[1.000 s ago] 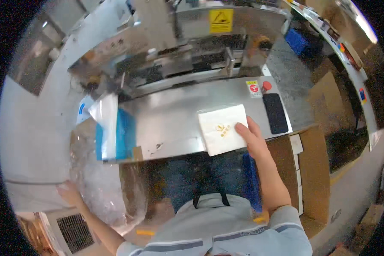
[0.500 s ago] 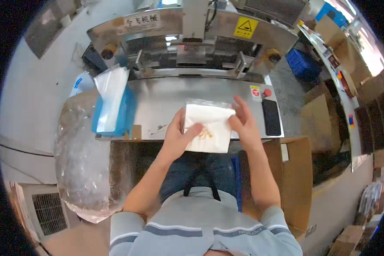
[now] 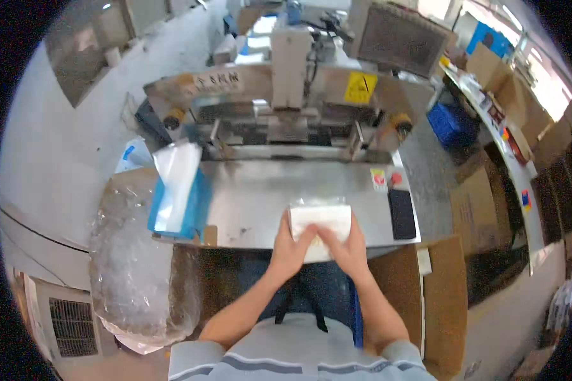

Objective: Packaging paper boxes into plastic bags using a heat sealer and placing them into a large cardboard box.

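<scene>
Under both hands' fingers (image 3: 305, 236): white packet (image 3: 321, 219), near table (image 3: 254, 203) edge.

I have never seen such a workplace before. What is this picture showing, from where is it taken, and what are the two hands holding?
The picture comes from a camera worn on the person's head, looking down; its wide lens bends straight edges. The left hand and right hand press together on a white flat packet at the near edge of a steel table. Behind it stands a metal machine with a yellow warning sticker. On the table's left is a blue box of white sheets, on its right a black phone. A large clear plastic bag sits on the left.
</scene>
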Demonstrator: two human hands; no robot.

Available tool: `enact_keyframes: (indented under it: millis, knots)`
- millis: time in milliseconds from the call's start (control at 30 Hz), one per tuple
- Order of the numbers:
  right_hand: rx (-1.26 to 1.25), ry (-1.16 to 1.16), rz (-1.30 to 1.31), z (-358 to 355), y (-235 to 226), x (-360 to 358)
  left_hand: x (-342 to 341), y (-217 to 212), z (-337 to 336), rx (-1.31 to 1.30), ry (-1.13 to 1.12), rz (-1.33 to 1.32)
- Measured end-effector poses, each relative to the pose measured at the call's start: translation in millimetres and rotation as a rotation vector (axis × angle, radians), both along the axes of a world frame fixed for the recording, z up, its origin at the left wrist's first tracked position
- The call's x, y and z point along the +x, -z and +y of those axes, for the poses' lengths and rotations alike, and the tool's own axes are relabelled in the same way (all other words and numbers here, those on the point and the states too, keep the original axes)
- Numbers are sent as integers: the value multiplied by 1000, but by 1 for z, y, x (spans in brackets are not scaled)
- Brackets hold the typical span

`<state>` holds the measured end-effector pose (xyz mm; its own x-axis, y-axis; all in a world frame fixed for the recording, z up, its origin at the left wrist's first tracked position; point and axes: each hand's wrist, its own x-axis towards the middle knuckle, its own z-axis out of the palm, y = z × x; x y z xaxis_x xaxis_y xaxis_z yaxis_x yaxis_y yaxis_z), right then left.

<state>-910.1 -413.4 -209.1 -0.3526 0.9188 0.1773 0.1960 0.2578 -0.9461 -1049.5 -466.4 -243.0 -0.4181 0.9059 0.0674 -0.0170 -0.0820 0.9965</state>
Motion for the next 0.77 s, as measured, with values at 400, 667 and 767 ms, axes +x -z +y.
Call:
enact_keyframes:
  millis: [400,667,767]
  knots:
    - [31,-39,16,3,15,-8,-3,17,-2,-42,-118,108]
    - [33,-57,-3,14,17,-23,-14,22,6,-52,-125,47]
    - [-71,-54,37,17,16,-27,-12,15,-1,-45,-93,-22]
